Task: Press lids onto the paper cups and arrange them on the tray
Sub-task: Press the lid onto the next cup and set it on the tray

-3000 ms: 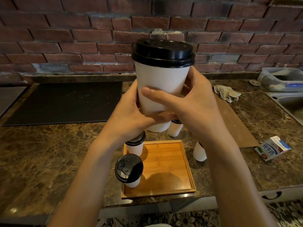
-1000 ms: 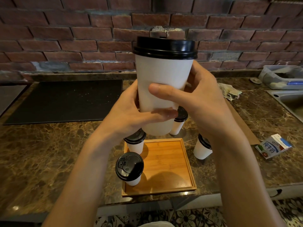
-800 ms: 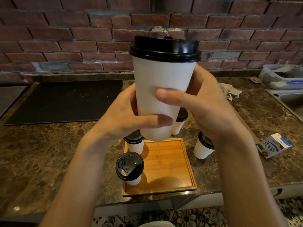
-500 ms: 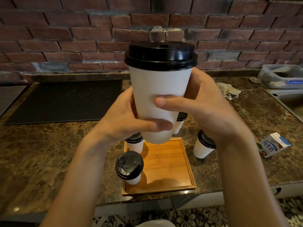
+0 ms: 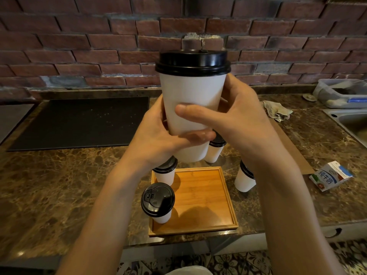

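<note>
Paper cup with black lid held upright in the air above the wooden tray, gripped around its lower half by left hand and right hand. Two lidded cups on the tray's left side, two more on the marble surface behind and right. Tray's right half bare. Milk carton far right.
</note>
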Available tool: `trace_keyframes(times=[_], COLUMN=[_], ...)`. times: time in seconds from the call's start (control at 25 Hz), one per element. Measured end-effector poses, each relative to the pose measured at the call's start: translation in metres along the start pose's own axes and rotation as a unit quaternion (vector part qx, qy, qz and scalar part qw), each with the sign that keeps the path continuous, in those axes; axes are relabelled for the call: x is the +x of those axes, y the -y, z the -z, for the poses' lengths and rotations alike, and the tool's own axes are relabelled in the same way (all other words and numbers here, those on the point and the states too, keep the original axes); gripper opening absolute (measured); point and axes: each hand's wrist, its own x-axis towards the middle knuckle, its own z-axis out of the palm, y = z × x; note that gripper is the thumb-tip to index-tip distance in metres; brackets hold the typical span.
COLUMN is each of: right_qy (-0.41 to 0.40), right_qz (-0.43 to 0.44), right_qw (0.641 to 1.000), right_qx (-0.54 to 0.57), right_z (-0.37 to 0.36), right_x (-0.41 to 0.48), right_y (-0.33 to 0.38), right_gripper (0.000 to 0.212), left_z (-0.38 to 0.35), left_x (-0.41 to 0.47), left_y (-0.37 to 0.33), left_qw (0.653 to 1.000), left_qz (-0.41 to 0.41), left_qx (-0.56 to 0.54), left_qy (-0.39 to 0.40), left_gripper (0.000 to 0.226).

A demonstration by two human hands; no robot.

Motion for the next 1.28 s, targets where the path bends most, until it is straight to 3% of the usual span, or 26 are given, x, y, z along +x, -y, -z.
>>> trace_keyframes(times=[0.28,0.52,1.04,1.28], right_qy=[-0.054,-0.060,0.040,0.056], right_qz=[-0.012,-0.007,0.013,-0.002], right_qw=[0.998,0.998,0.995,0.993], right_qx=[-0.021,-0.027,0.094,0.107], right_z=[-0.015,-0.012,0.005,0.005], right_x=[0.000,0.001,0.006,0.008], right_y=[-0.009,-0.007,-0.010,-0.015], right_gripper=[0.071,0.070,0.051,0.055], left_z=[-0.004,-0.001,0.007,0.007], left_x=[0.002,0.002,0.002,0.002], left_y=[0.007,0.004,0.007,0.010], left_qw=[0.999,0.999,0.999,0.997], left_qz=[0.001,0.008,0.020,0.029], left_qx=[0.023,0.034,-0.011,-0.025], left_qy=[-0.031,-0.010,0.045,0.059], left_gripper=[0.073,0.067,0.073,0.069])
